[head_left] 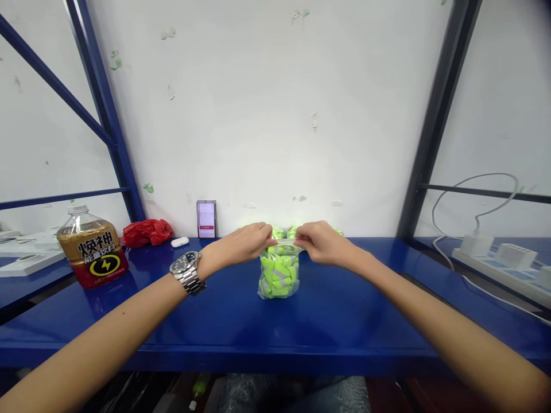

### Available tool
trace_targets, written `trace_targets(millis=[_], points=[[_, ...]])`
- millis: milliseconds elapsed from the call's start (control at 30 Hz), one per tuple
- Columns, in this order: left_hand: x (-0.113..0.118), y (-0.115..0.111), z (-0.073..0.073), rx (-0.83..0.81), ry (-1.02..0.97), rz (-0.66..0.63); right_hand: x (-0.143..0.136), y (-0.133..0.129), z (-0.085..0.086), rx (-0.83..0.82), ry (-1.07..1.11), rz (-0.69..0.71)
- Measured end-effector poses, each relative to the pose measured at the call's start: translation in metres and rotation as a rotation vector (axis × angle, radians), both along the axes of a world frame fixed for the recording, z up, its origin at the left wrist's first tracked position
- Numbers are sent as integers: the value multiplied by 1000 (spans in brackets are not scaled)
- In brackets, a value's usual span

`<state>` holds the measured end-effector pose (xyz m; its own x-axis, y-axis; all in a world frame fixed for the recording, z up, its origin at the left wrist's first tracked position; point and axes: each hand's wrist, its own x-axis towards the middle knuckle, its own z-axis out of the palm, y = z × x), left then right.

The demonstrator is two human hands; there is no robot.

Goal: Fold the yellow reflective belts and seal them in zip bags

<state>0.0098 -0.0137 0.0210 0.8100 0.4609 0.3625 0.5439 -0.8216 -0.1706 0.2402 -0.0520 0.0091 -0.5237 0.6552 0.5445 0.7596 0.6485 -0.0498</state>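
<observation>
Clear plastic bag (279,289) stuffed with neon green and grey strips (279,272) is right in front of me, about mid-table, and I've got both hands on the top of it. My left hand (248,242) is pretty much closed, thumb and fingers pinching the left end of the bag's top edge. Right hand (322,242) is doing the same at the right end, fingers curled in and closed on the plastic, so the top edge runs between the two. The bag's upright, but honestly can't tell if its bottom is touching the blue table (275,330) or just over it. More of the neon green stuff (291,232) sits behind my hands, near the wall (267,115), partly hidden by them

Rest of the setup: chunky metal watch (188,271) on my left wrist, phone (206,219) propped upright at the back with the screen lit, small white case (179,242) lying just left of it, then a crumpled red plastic bag (148,232) and a big drink bottle (94,249) with a lightning bolt on the label. Way over on my right there's a white power strip (508,278) with a plug and a looping cable (443,195)
</observation>
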Motion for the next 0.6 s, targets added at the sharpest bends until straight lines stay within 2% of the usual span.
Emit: trace_targets(millis=[100, 267, 433, 500, 600], points=[[-4, 2, 0, 12, 29, 27, 4, 1, -5, 12, -4, -50], [-10, 7, -1, 39, 1, 1, -5, 4, -13, 60, 52, -180], [-17, -4, 11, -126, -130, -29, -20, 7, -8, 14, 211, -59], [-19, -17, 17, -210, -94, -26, -32, 5, -3, -4, 272, -7], [-27, -39, 21, -331, 56, 57, -52, -2, 3, -46, 289, 122]])
